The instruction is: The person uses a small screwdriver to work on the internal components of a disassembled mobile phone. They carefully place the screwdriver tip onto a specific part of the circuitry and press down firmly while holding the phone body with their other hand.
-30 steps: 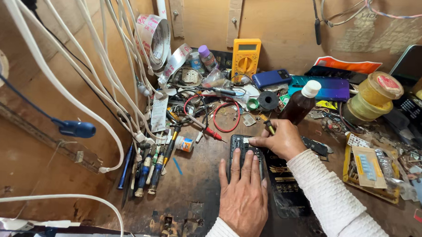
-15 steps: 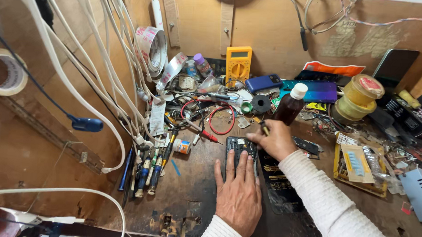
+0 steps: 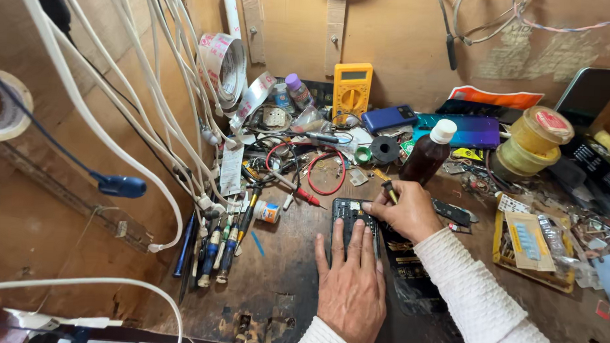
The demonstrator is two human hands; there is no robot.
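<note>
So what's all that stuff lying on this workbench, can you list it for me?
opened phone: 1, black, bench centre, under the left hand
multimeter: 1, yellow, against the back wall
brown bottle: 1, white cap, behind the right hand
phones: 2, blue and teal, at the back
test leads: red and black, coiled behind the phone
screwdrivers: a row, count unclear, left of the phone
white cables: several, hanging at left
tape rolls: 2, yellowish, stacked at right
left hand: flat on the phone
right hand: holds a small yellow-handled tool at the phone's top edge
</note>
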